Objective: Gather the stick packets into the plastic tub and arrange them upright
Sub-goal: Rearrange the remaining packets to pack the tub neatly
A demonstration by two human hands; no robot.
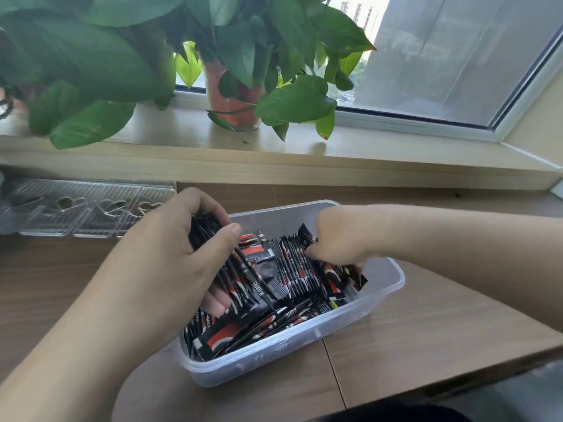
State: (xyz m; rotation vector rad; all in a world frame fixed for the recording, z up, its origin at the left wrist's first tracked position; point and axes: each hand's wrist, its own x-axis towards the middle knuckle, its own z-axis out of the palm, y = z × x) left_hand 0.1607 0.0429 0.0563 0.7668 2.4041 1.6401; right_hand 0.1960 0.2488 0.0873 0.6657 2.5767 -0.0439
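Potted plants (234,95), clear trays (88,208)

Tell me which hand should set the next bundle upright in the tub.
Left, probably: the left hand grips a bundle over the tub; the right hand is occupied holding the standing row.

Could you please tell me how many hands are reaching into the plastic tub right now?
2. The left hand grips a bundle of stick packets at the left end of the plastic tub; the right hand grips others near its far wall.
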